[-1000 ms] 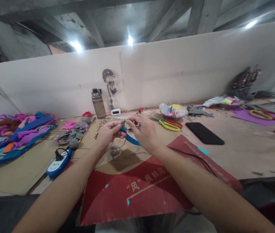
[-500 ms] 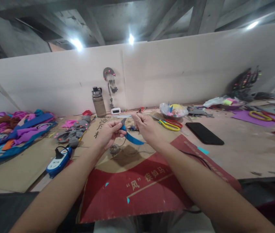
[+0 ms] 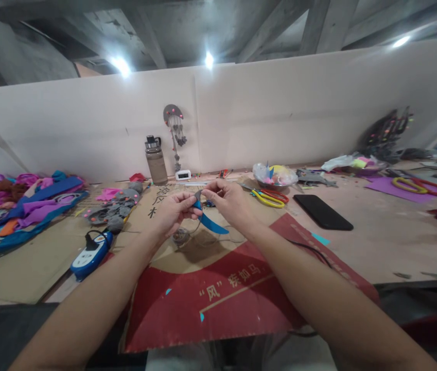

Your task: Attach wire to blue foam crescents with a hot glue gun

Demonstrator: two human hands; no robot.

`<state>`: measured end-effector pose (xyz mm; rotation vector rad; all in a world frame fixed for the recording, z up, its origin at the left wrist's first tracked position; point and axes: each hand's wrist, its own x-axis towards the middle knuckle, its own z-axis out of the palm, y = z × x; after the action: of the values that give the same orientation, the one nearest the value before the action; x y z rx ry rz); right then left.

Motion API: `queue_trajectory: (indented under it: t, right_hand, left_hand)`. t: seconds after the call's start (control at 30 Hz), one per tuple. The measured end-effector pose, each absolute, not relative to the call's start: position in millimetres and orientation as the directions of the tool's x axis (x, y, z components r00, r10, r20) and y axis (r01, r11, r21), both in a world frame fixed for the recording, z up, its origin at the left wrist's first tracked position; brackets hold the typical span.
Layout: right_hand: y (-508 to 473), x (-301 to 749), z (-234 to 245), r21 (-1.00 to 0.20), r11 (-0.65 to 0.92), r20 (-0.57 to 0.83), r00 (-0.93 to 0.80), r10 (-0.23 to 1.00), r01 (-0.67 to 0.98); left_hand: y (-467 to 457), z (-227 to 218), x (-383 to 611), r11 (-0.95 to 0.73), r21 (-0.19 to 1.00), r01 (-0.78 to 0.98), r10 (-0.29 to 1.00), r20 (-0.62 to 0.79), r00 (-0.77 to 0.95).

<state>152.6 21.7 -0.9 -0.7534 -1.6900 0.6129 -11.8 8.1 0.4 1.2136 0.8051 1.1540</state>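
- Left grip (image 3: 174,211): closed around the upper part of a blue strip (image 3: 211,225), thumb on top, fingers curled beneath.
- Right grip (image 3: 229,203): thumb and forefinger pinched together at the strip's grey top end. The two grips nearly touch there. Whether a thread is also held is too small to tell.
- Blue strip: held above the bench (image 3: 376,242), in front of the chest. Its lower end hangs free, slanting down and to the right, clear of the cardboard (image 3: 222,293).
- Cardboard: red and brown printed sheet, flat under both forearms.
- Small spool (image 3: 180,236): on the cardboard, just below the left grip, with thin wire looping beside it.
- Yellow scissors (image 3: 267,199): on the bench to the right of the right grip, in front of a bowl (image 3: 274,178) of coloured scraps.
- Black phone (image 3: 323,212): flat, further right.
- Power strip (image 3: 89,255): blue and white, left of the cardboard.
- Grey felt pieces (image 3: 116,211) and a pile of coloured felt (image 3: 29,203): far left.
- Water bottle (image 3: 156,166): upright at the back wall.
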Motion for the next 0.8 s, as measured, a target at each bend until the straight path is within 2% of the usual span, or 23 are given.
queue_trajectory:
  t: [0.27, 0.43, 0.67, 0.8]
  right_hand:
    - [22, 155, 0, -0.672, 0.677, 0.661, -0.169, 0.731, 0.301]
    - [24, 157, 2, -0.747, 0.632, 0.598, -0.207, 0.774, 0.206]
    - [26, 152, -4, -0.725, 0.654, 0.557, -0.376, 0.740, 0.213]
    - [29, 146, -12, -0.645, 0.704, 0.608, -0.359, 0.709, 0.298]
  left_hand:
    - [9, -2, -11, -0.122, 0.983, -0.139, 0.959, 0.153, 0.238]
    - [8, 0, -10, -0.196, 0.976, -0.097, 0.964, 0.209, 0.162]
    - [8, 2, -14, -0.402, 0.902, 0.159, 0.915, 0.400, 0.050]
    - [9, -3, -17, -0.561, 0.792, 0.242, 0.820, 0.572, 0.029]
